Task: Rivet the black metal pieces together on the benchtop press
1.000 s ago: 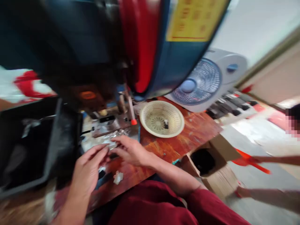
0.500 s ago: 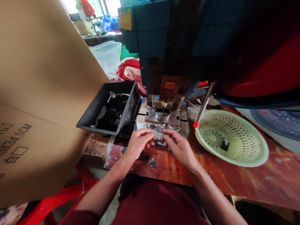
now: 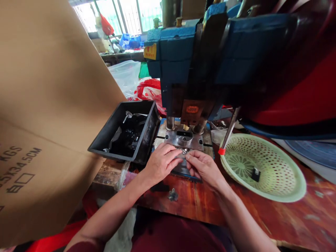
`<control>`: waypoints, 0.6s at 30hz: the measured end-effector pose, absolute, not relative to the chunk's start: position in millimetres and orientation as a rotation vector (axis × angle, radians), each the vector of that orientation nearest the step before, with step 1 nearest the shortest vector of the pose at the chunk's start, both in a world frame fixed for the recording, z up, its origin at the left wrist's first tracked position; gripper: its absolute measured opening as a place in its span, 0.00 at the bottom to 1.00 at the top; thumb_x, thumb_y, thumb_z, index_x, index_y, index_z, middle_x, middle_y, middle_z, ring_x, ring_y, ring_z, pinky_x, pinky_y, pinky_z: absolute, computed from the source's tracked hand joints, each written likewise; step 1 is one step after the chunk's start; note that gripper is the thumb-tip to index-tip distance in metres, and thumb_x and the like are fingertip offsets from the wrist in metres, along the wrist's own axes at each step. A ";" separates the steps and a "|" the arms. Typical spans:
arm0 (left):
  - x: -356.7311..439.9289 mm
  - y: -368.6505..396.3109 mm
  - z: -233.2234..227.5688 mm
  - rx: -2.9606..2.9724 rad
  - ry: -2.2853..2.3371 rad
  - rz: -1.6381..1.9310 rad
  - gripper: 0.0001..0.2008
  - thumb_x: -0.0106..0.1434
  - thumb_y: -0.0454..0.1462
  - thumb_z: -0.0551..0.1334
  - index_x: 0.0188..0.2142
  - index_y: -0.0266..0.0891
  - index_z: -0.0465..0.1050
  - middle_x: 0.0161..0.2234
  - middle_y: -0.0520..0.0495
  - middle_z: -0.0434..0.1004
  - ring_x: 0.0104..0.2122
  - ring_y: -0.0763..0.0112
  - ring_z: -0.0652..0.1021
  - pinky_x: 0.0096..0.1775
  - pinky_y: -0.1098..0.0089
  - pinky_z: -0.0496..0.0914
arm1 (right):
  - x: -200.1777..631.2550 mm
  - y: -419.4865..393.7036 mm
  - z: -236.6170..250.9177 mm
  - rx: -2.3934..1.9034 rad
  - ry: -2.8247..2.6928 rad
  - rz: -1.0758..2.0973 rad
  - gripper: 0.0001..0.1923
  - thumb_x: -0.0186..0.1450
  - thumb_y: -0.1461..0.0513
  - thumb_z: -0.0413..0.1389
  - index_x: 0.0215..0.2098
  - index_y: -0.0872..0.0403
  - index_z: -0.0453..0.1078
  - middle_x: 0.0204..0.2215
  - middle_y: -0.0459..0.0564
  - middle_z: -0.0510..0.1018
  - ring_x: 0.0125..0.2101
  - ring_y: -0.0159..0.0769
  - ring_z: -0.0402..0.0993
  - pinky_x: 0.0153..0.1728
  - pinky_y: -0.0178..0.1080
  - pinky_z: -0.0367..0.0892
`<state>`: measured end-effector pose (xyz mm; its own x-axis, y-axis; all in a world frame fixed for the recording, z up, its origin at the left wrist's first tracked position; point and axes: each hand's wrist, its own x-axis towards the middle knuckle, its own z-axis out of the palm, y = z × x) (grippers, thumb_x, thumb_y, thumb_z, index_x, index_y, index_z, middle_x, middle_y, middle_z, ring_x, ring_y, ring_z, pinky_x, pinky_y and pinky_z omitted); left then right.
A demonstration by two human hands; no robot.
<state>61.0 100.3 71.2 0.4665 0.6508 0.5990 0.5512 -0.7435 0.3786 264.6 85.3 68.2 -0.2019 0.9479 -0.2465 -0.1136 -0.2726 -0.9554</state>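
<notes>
grip: thumb and forefinger of the right hand (image 3: 201,164) were brought nearly together, other fingers curled under; whether anything sat between the tips could not be told; left hand (image 3: 162,161) was loosely bent, thumb set a little below the fingers, its hold, if any, likewise hidden; small metal bits (image 3: 185,151) lay between the two sets of fingertips, just in front of the metal block (image 3: 183,140), partly covered by the hands; both hands probably met there because the pieces were too small for a whole-hand grasp; arms came in low from either side, which seemed to keep them clear of the overhanging machine (image 3: 173,63); tray (image 3: 148,138) stood to the left and basket (image 3: 278,168) to the right, presumably for easy reach.

materials: machine blue-painted, bulky, with round steel posts (image 3: 170,123) beneath; block bare grey metal, flat-topped, bolted, with a dark slot; bits bright, irregular; tray black plastic, scuffed, straight-walled, its contents dark and glossy, not told apart; basket pale green plastic, round-rimmed, pierced all over, one small black piece (image 3: 255,174) inside; rod (image 3: 229,129) slim, metallic, red-tipped, slanting to the basket's rim; table (image 3: 283,220) reddish wood, glossy, worn in patches; cardboard (image 3: 52,105) flat, brown, printed.
</notes>
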 end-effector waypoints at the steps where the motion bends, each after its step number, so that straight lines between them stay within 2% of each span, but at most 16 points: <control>1: 61.1 106.1 73.1 2.569 1.080 1.143 0.11 0.73 0.39 0.64 0.52 0.39 0.79 0.43 0.43 0.81 0.43 0.61 0.78 0.47 0.60 0.76 | 262.8 87.0 67.9 -1.188 -1.095 1.572 0.26 0.59 0.41 0.67 0.35 0.53 0.69 0.22 0.42 0.74 0.16 0.24 0.64 0.15 0.29 0.50; 4: 63.8 128.6 77.2 2.416 1.177 1.189 0.09 0.72 0.39 0.66 0.48 0.40 0.80 0.43 0.45 0.81 0.45 0.62 0.78 0.49 0.60 0.75 | 260.8 89.8 64.2 -1.172 -1.101 1.401 0.30 0.60 0.39 0.66 0.47 0.52 0.69 0.27 0.43 0.77 0.18 0.25 0.66 0.15 0.30 0.54; 6: 66.7 145.9 78.2 2.305 1.237 1.190 0.07 0.70 0.38 0.68 0.47 0.41 0.81 0.43 0.46 0.82 0.46 0.62 0.77 0.51 0.60 0.74 | 263.7 89.1 60.6 -1.182 -1.130 1.313 0.31 0.62 0.40 0.65 0.50 0.52 0.69 0.30 0.44 0.78 0.20 0.26 0.67 0.17 0.31 0.57; 10: 73.1 174.6 78.7 2.276 1.313 1.085 0.07 0.69 0.37 0.69 0.45 0.41 0.83 0.43 0.46 0.83 0.47 0.60 0.76 0.54 0.58 0.72 | 273.4 83.7 55.2 -1.235 -1.184 1.295 0.28 0.63 0.41 0.65 0.45 0.54 0.73 0.29 0.46 0.76 0.22 0.27 0.67 0.19 0.32 0.59; 18: 78.1 191.1 81.3 2.305 1.313 0.945 0.07 0.68 0.38 0.69 0.44 0.41 0.84 0.45 0.45 0.84 0.48 0.58 0.77 0.54 0.58 0.71 | 278.5 79.8 51.8 -1.291 -1.201 1.304 0.26 0.61 0.41 0.65 0.42 0.54 0.76 0.28 0.47 0.76 0.23 0.29 0.66 0.24 0.35 0.66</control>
<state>78.1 191.1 81.3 0.3576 0.8503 0.3861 0.6358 -0.5245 0.5663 278.5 79.8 51.8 -0.0344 0.9934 -0.1095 0.0270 -0.1086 -0.9937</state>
